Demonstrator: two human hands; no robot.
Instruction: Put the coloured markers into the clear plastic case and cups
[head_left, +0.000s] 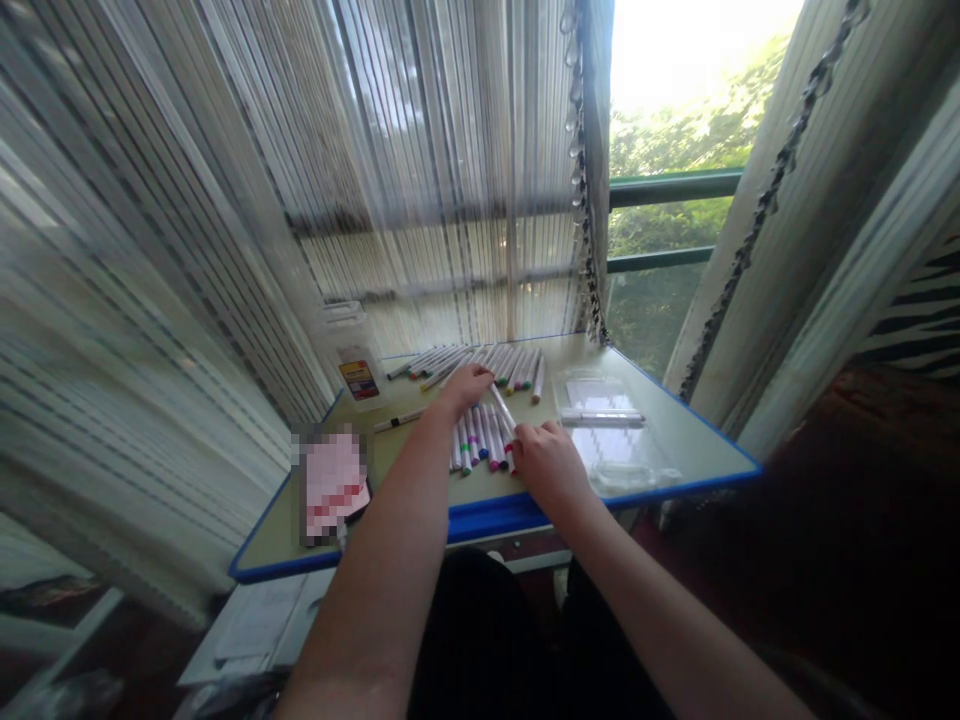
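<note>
A white marker (pixel 502 408) slants between my two hands over the table. My left hand (pixel 469 385) has its fingers closed at the marker's far end. At the near end, my right hand (pixel 551 460) is closed around it. Below the held marker lies a row of white markers (pixel 480 440) with coloured bands and ends, side by side near the front edge. Behind my left hand, another spread of markers (pixel 517 368) fans across the back of the table. My fingers hide the held marker's two ends.
The table (pixel 405 478) has a blue edge. An open clear plastic case (pixel 622 450) with markers in it lies at right; a clear container (pixel 356 365) stands back left. A single marker (pixel 397 420) and a pixelated phone-like object (pixel 334 485) are at left. Curtains hang behind.
</note>
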